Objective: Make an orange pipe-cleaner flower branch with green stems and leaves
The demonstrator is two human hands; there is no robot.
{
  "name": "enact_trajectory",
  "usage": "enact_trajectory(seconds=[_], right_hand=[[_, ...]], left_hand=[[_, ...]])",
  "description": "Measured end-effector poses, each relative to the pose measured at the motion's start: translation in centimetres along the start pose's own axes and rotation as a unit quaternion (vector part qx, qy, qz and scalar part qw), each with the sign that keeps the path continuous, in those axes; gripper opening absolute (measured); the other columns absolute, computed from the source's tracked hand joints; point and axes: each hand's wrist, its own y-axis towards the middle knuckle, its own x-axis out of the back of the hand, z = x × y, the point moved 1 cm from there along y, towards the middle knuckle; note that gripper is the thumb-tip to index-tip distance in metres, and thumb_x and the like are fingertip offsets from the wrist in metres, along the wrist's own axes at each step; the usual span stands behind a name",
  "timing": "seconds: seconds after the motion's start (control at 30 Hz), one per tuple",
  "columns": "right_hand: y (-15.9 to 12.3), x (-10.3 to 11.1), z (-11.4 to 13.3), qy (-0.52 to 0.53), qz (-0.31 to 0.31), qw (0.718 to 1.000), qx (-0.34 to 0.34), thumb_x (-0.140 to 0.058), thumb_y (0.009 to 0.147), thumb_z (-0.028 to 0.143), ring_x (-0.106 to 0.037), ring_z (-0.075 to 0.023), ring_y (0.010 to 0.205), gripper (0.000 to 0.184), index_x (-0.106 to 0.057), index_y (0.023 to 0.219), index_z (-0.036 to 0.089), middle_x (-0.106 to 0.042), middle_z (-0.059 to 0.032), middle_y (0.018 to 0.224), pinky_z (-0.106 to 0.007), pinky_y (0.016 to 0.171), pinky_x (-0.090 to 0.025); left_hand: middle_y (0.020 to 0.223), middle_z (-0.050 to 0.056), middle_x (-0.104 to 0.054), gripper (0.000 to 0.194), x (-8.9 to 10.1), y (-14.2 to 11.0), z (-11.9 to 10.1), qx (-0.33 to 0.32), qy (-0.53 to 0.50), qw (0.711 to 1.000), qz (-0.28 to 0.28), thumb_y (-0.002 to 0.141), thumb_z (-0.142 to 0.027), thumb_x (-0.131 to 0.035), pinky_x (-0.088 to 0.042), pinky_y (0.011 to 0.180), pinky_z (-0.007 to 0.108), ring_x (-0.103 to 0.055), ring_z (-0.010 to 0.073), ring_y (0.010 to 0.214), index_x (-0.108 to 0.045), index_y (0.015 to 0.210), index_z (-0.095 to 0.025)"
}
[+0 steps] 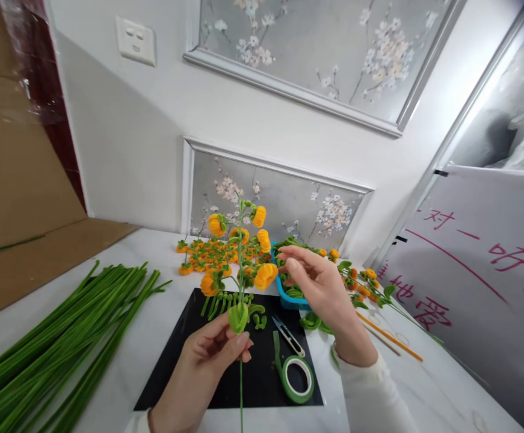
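Observation:
My left hand (203,361) pinches the thin green stem of an upright pipe-cleaner pumpkin branch (240,264), just below a green fuzzy leaf (238,317). Several small orange pumpkins with green tops hang from the branch at different heights. To its right, my right hand (316,282) is raised with fingers bent and apart, near the orange pumpkin (266,276), and nothing shows in it. Below both hands lies a black mat (257,379) bearing thread snips (289,337), a roll of green floral tape (298,379) and several small green pipe-cleaner pieces (225,303).
Long green pipe cleaners (76,343) are piled at the left. Behind the mat lie many small orange pumpkins (205,255). A blue basket (291,302) holds green pieces. Finished-looking orange branches (365,282) and two thin sticks (390,337) lie right. Cardboard (27,252) stands far left.

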Motion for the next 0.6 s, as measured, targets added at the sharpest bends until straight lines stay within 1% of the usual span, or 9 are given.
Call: enact_trajectory(seconds=[0.07,0.1,0.13,0.23,0.3,0.4,0.47,0.53,0.6], right_hand=[[-0.3,-0.3,0.6,-0.016,0.024,0.999,0.013,-0.056,0.085,0.036,-0.066,-0.0181,0.078,0.029,-0.064,0.107,0.018,-0.069,-0.0073,0.099,-0.027,0.064,-0.055],[-0.4,-0.4,0.7,-0.023,0.023,0.999,0.021,-0.056,0.086,0.035,-0.066,-0.0176,0.078,0.028,-0.064,0.106,0.018,-0.069,-0.0070,0.098,-0.027,0.065,-0.055],[-0.4,-0.5,0.7,-0.025,0.014,0.999,0.029,-0.055,0.086,0.034,-0.066,-0.0173,0.078,0.027,-0.064,0.106,0.018,-0.069,-0.0068,0.098,-0.027,0.066,-0.055],[-0.3,-0.6,0.3,-0.021,-0.040,0.998,0.051,-0.053,0.087,0.031,-0.066,-0.0172,0.080,0.023,-0.065,0.103,0.018,-0.069,-0.0065,0.098,-0.028,0.067,-0.056],[-0.3,-0.6,0.2,-0.010,-0.056,0.997,0.057,-0.054,0.087,0.030,-0.066,-0.0169,0.080,0.021,-0.065,0.100,0.019,-0.069,-0.0061,0.096,-0.027,0.066,-0.056],[-0.5,-0.5,0.4,0.013,-0.035,0.998,0.045,-0.054,0.087,0.031,-0.066,-0.0149,0.071,0.020,-0.065,0.098,0.019,-0.069,-0.0044,0.088,-0.026,0.062,-0.055],[-0.7,-0.6,0.9,0.006,-0.013,0.999,0.037,-0.055,0.087,0.032,-0.065,-0.0137,0.066,0.021,-0.065,0.099,0.019,-0.069,-0.0038,0.085,-0.025,0.060,-0.055],[-0.9,-0.7,1.3,-0.019,0.013,0.999,0.036,-0.058,0.084,0.031,-0.065,-0.0141,0.068,0.022,-0.065,0.101,0.019,-0.069,-0.0041,0.086,-0.025,0.060,-0.054],[-1.1,-0.9,1.5,-0.042,0.041,0.997,0.044,-0.064,0.080,0.029,-0.065,-0.0153,0.074,0.027,-0.063,0.105,0.019,-0.068,-0.0045,0.090,-0.025,0.063,-0.055]], left_hand=[[0.062,-0.003,-0.060,0.021,-0.2,-0.1,-0.3,0.001,-0.001,1.000,-0.003,0.079,-0.033,-0.064,-0.041,0.066,0.025,-0.053,0.0129,0.064,-0.062,0.064,-0.019],[0.062,-0.003,-0.060,0.021,-0.3,-0.2,-0.5,0.001,-0.002,1.000,-0.005,0.079,-0.033,-0.064,-0.041,0.066,0.025,-0.052,0.0129,0.064,-0.062,0.064,-0.019],[0.061,-0.003,-0.060,0.021,-0.3,-0.3,-0.5,0.002,-0.003,1.000,-0.005,0.078,-0.033,-0.064,-0.041,0.065,0.025,-0.052,0.0130,0.064,-0.063,0.063,-0.019],[0.061,-0.002,-0.060,0.019,-0.5,-0.4,-0.6,0.006,-0.014,1.000,0.000,0.077,-0.032,-0.065,-0.041,0.065,0.025,-0.052,0.0130,0.063,-0.063,0.063,-0.019],[0.061,-0.002,-0.060,0.019,-0.5,-0.5,-0.5,0.008,-0.022,1.000,0.005,0.077,-0.031,-0.065,-0.041,0.065,0.025,-0.052,0.0131,0.063,-0.064,0.062,-0.019],[0.061,-0.002,-0.060,0.017,-0.6,-0.5,-0.5,0.007,-0.026,1.000,0.009,0.076,-0.031,-0.066,-0.042,0.064,0.025,-0.053,0.0131,0.062,-0.065,0.064,-0.019],[0.060,-0.002,-0.060,0.016,-0.6,-0.5,-0.5,0.003,-0.024,1.000,0.005,0.076,-0.031,-0.066,-0.042,0.063,0.025,-0.053,0.0130,0.061,-0.066,0.067,-0.019],[0.060,-0.002,-0.060,0.015,-0.6,-0.5,-0.5,0.000,-0.021,1.000,-0.006,0.076,-0.032,-0.066,-0.042,0.063,0.025,-0.054,0.0130,0.060,-0.067,0.068,-0.018],[0.060,-0.002,-0.060,0.017,-0.6,-0.4,-0.5,-0.001,-0.020,1.000,-0.015,0.075,-0.032,-0.066,-0.043,0.062,0.025,-0.054,0.0129,0.060,-0.066,0.066,-0.018]])
